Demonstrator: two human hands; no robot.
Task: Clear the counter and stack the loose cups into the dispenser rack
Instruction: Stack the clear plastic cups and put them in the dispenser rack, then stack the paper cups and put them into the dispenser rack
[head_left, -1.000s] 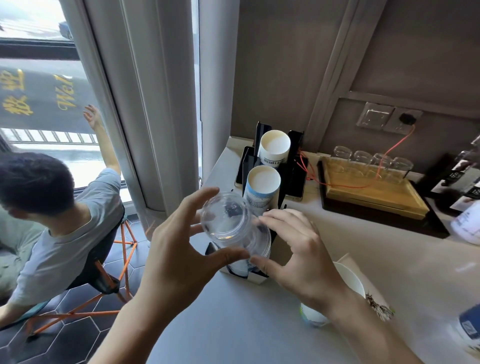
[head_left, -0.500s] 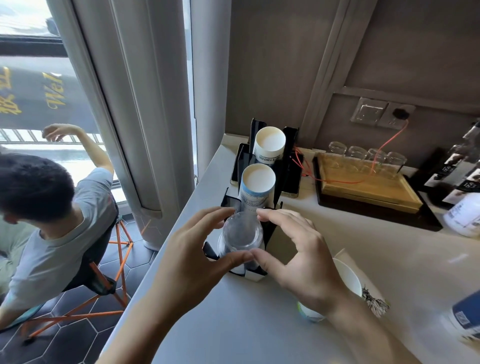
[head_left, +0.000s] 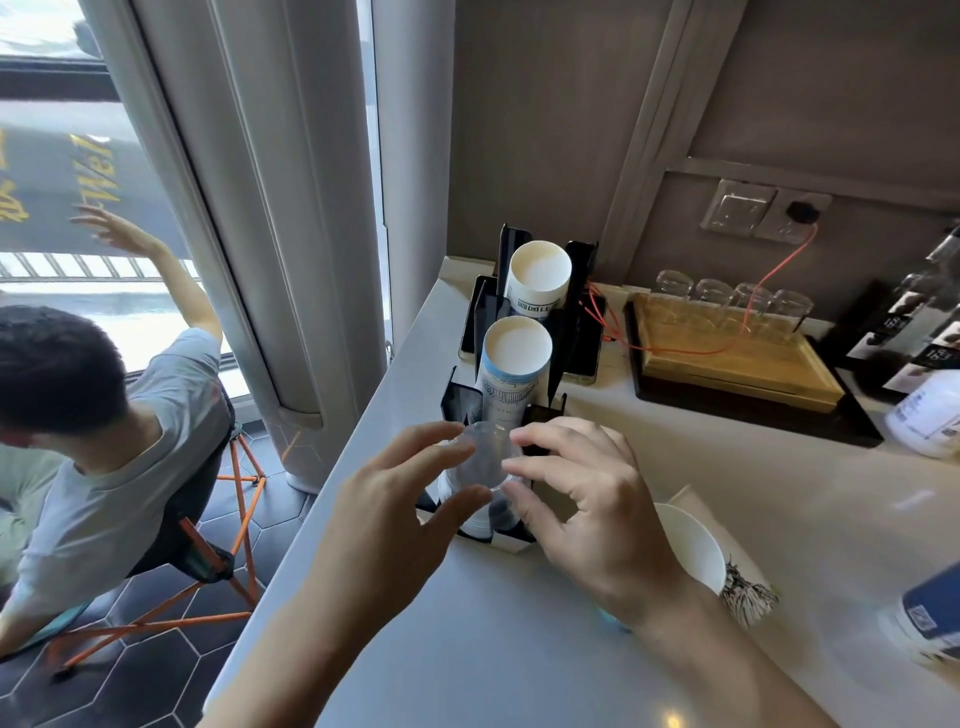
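A black dispenser rack (head_left: 581, 291) stands on the counter by the window corner. Its back slot holds a stack of white paper cups (head_left: 539, 278), its middle slot a blue-printed stack (head_left: 514, 364). In the front slot sits a stack of clear plastic cups (head_left: 485, 457). My left hand (head_left: 387, 525) and my right hand (head_left: 582, 499) both pinch that clear stack between thumb and fingers, one on each side. Just right of my right wrist, a loose white paper cup (head_left: 693, 545) lies on its side, partly hidden.
A wooden tray (head_left: 727, 364) with several upside-down glasses sits at the back. Dark bottles (head_left: 924, 322), a white bottle (head_left: 930, 415) and a blue-labelled container (head_left: 930, 623) stand at the right. A person (head_left: 104, 415) sits on an orange-legged chair left of the counter edge.
The clear cups went from raised and tilted above the rack down into its front slot, both hands following. The seated person's arm moved.
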